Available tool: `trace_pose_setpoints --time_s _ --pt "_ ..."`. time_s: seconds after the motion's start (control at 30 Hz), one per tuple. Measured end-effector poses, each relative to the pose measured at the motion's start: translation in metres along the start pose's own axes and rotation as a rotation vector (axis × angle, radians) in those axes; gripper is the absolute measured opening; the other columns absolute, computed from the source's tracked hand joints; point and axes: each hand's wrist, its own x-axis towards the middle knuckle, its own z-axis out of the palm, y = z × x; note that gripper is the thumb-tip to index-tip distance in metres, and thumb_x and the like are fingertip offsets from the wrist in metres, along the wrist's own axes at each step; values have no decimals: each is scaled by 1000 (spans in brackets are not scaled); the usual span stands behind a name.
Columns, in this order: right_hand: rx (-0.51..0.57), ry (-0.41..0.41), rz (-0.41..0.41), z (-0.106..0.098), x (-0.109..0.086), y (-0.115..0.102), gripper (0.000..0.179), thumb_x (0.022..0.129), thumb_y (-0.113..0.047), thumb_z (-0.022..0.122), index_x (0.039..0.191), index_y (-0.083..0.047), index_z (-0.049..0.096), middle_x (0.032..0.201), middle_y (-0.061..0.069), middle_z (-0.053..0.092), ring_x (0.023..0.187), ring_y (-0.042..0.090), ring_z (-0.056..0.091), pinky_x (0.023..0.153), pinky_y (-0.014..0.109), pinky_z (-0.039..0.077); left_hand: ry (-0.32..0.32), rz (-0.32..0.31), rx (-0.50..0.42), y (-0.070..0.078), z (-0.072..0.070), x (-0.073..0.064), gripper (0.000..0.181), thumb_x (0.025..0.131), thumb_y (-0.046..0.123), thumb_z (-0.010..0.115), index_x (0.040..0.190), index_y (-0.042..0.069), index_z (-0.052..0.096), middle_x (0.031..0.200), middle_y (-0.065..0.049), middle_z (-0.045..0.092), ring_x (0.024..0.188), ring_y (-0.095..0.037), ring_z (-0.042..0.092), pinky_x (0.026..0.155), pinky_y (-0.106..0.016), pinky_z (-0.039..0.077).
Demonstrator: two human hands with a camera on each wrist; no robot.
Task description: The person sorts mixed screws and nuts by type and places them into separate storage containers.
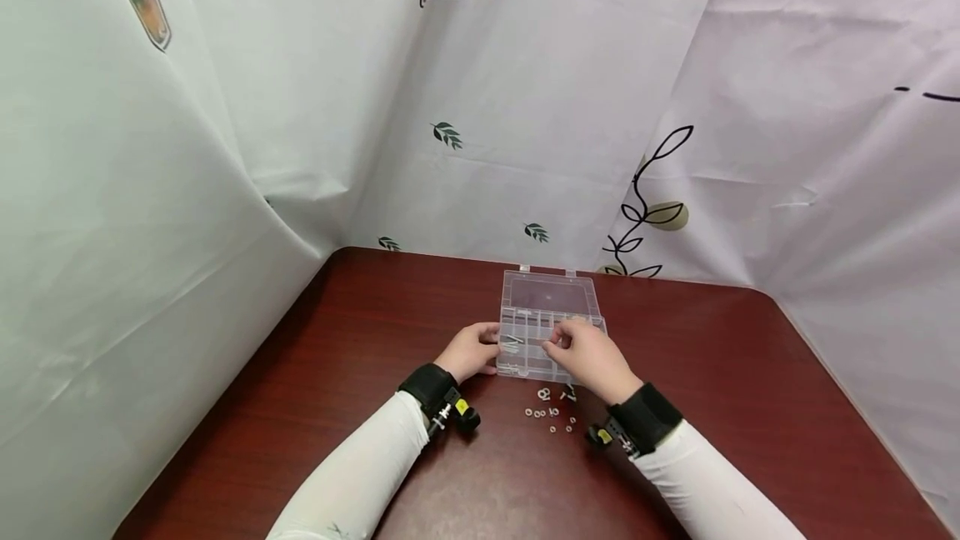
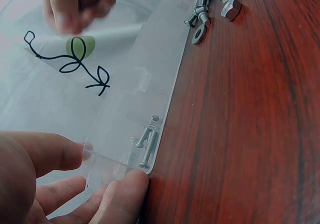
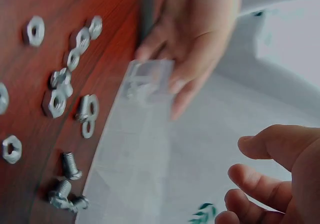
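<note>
Gripping the left end of the clear box [image 1: 536,375], the left hand [image 1: 470,352] pinches its wall between thumb and fingers, while the right hand [image 1: 592,357] hangs over the compartments, its fingers loosely bent and the thumb apart from them. The box sits on the red-brown table [image 1: 390,307] with its lid [image 1: 550,294] folded back, and long screws [image 2: 148,151] lie in its left end. Nuts [image 3: 47,103], washers [image 2: 195,38] and short bolts [image 3: 70,166] lie scattered along its near side.
</note>
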Motion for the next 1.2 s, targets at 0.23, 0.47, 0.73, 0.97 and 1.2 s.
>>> trace_pose_setpoints --time_s 0.23,0.47,0.73,0.97,1.2 --pt "28 60 -69 -14 -29 -2 11 88 -23 74 82 -21 65 79 -5 53 69 11 47 61 28 41 2 -6 -8 -2 -3 1 50 95 2 62 143 0 49 125 -20 58 99 -25 66 64 -33 61" --pt "26 30 -108 -13 -39 -1 14 88 -24 74 80 -26 63 79 -11 52 68 7 48 60 24 43 9 -18 -15 -3 -2 -1 49 96 2 61 143 1 49 126 -21 57 101 -26 64 66 -33 61" --pt "-5 -106 -132 -7 -37 6 15 86 -17 73 78 -23 62 72 -11 51 64 6 47 58 25 42 8 -12 -34 0 0 1 49 95 2 62 143 0 49 126 -21 57 102 -28 64 66 -35 61" --pt "-50 -274 -181 4 -39 14 17 86 -18 74 75 -26 63 65 -15 52 58 3 46 53 24 42 3 -19 -34 -1 2 3 49 95 2 62 143 1 49 127 -21 57 103 -28 64 67 -35 61" --pt "-33 -333 -178 13 -41 16 15 83 -20 77 76 -24 65 63 -16 53 55 3 47 50 25 41 2 -1 -22 3 2 -1 48 95 1 60 142 -2 49 124 -22 57 99 -24 66 66 -32 61"
